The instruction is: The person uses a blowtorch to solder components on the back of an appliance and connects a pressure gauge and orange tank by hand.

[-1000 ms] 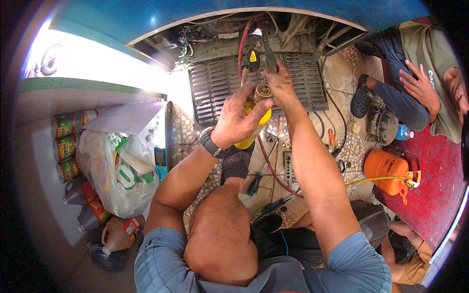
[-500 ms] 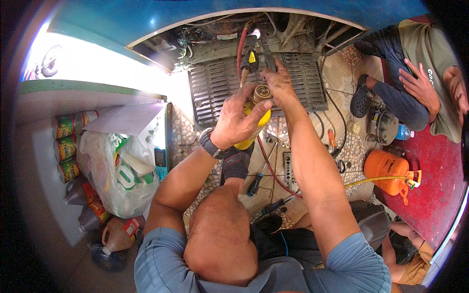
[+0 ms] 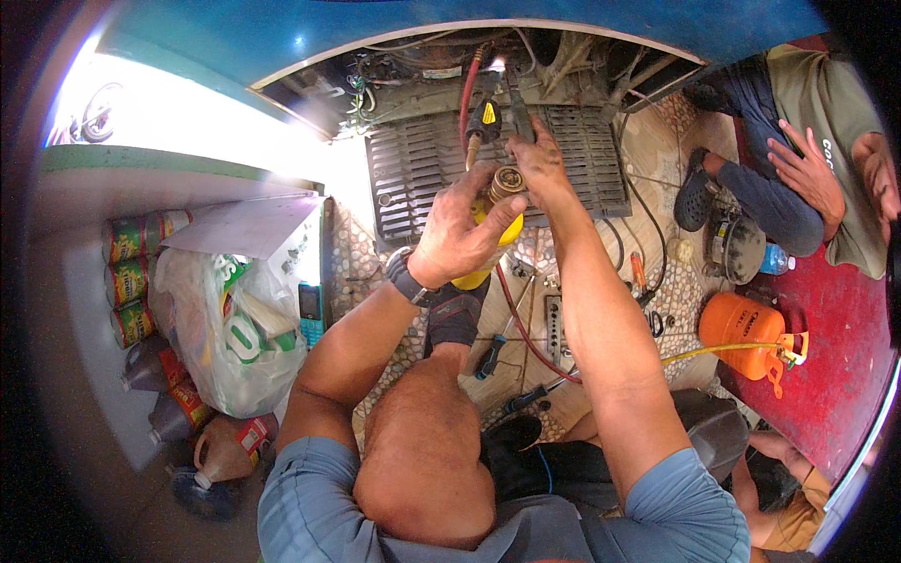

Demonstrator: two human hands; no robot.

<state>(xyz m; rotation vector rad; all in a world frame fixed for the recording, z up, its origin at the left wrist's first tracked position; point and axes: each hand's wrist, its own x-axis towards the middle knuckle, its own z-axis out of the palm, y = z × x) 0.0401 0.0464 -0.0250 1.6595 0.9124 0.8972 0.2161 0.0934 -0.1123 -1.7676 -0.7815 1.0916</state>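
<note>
My left hand [image 3: 462, 230] is wrapped round a gas torch with a yellow cylinder [image 3: 511, 231], near the middle of the view. A round brass-coloured fitting [image 3: 508, 183] shows beside my thumb. The torch's black head [image 3: 484, 120], bearing a yellow label, points up into the open underside of a blue cabinet. My right hand [image 3: 539, 161] is closed on the dark handles of pliers [image 3: 517, 105], whose jaws reach into the same opening. A bright glow shows near the pliers' tip, next to a red hose [image 3: 471, 83]. What the jaws hold cannot be made out.
A slotted grille [image 3: 413, 169] lies beneath my hands. Screwdrivers [image 3: 490, 357] and a red hose are on the floor. An orange gas cylinder [image 3: 741, 322] with a yellow hose stands right, near a seated person [image 3: 817, 178]. A plastic bag [image 3: 225, 338] and bottles [image 3: 230, 448] are left.
The view has shifted slightly. Both hands keep their grips on the torch and the pliers, almost in the same place.
</note>
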